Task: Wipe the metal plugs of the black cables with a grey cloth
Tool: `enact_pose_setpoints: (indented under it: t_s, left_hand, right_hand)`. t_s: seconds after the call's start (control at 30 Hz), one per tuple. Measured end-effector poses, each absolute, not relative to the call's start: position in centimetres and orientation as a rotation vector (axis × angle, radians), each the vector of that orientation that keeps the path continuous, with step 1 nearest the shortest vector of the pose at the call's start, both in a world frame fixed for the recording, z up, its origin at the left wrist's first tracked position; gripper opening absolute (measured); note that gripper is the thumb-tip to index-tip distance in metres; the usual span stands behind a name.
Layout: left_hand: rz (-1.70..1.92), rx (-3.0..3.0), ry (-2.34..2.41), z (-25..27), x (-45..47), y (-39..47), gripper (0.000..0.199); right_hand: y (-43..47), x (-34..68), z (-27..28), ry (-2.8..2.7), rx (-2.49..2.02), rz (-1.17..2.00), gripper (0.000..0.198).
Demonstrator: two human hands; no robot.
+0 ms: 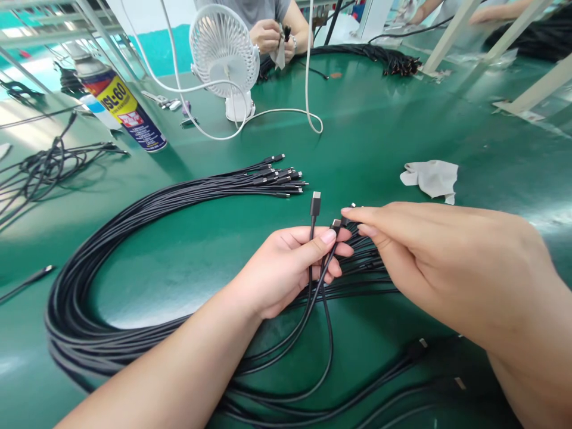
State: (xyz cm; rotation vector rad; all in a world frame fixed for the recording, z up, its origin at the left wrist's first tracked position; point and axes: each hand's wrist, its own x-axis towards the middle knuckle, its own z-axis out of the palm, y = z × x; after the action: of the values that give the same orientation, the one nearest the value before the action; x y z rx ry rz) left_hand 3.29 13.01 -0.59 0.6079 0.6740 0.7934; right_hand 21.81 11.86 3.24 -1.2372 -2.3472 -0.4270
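Black USB cables (315, 205) run through my left hand (299, 256), pinched between thumb and fingers near their plugs. One plug stands up above the hand; another shows its metal tip beside the thumb. My right hand (447, 268) comes from the right, its thumb and index fingertip closed around a small black cable plug (345, 218) close to the left fingers. How firmly it grips there is partly hidden. Under both hands lies a large curved bundle of black cables (71, 304), one set of ends pointing right, the other passing beneath my right hand.
A white fan (224, 53) and a spray can (123, 101) stand behind the bundle. Tangled cables (49, 161) lie at left, a crumpled pale cloth (431, 179) at right. Across the green table (357, 131), another person's hands (272, 39) hold a cloth. More cables (402, 363) lie nearest me.
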Motion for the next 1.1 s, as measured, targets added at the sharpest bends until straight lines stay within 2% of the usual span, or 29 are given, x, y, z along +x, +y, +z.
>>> enact_pose_setpoints:
  t_s: [0.47,0.63,0.93,1.1]
  left_hand:
    - [0.833,0.64,0.646,-0.8,3.3,13.0,0.017]
    - [0.838,0.602,0.614,-0.7,3.4,13.0,0.016]
    - [0.843,0.565,0.606,-0.5,3.4,12.9,0.015]
    - [0.832,0.573,0.605,-0.5,3.4,12.9,0.016]
  right_hand:
    - [12.2,21.3,2.6,-2.321,-1.288,-0.072,0.024]
    - [12.7,21.2,2.6,-2.253,-1.296,-0.031,0.014]
    - [13.2,21.4,2.5,-2.202,-1.227,0.032,0.021]
    - [13.1,21.3,2.4,-2.189,-1.259,0.049,0.015]
